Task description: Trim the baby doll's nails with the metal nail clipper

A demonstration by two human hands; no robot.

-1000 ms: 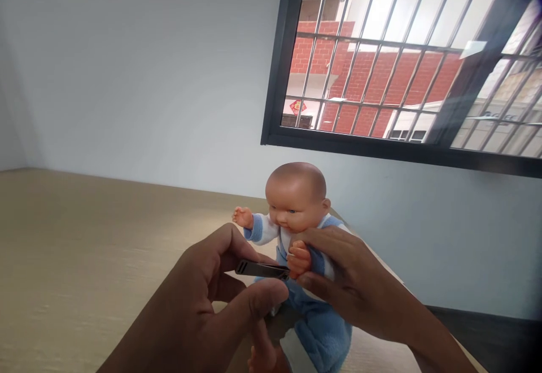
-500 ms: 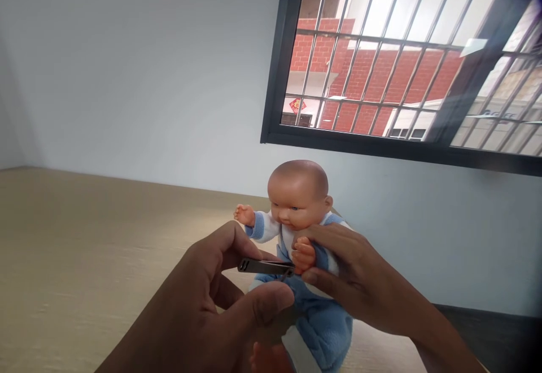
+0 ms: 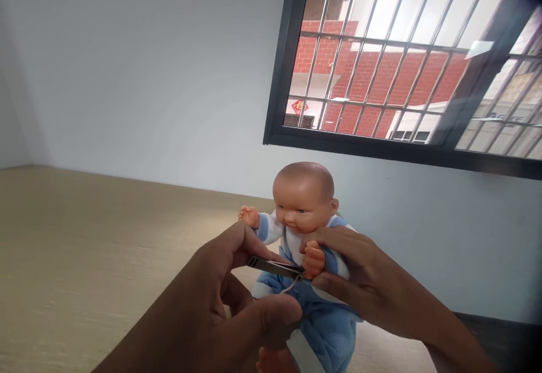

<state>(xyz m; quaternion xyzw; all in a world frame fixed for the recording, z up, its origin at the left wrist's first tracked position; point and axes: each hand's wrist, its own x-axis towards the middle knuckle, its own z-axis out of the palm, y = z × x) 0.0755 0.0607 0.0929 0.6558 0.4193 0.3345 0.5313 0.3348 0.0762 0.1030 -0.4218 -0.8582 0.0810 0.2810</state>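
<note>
A baby doll (image 3: 303, 198) in a blue and white fleece suit sits upright on the wooden table (image 3: 84, 260), facing me. My right hand (image 3: 359, 282) pinches the doll's small left hand between thumb and fingers. My left hand (image 3: 224, 305) holds a metal nail clipper (image 3: 273, 266) between forefinger and thumb. The clipper's tip touches the fingers of the doll's held hand. The doll's other arm sticks out to the left.
A pale wall rises behind the table. A dark-framed window (image 3: 398, 68) with metal bars is at the upper right, with a red brick building outside. A dark strip of surface (image 3: 503, 339) lies past the table's right edge.
The view has shifted slightly, so doll and hands sit a little further right. The clipper's tip has tilted down a bit and its jaws look slightly apart at the doll's hand.
</note>
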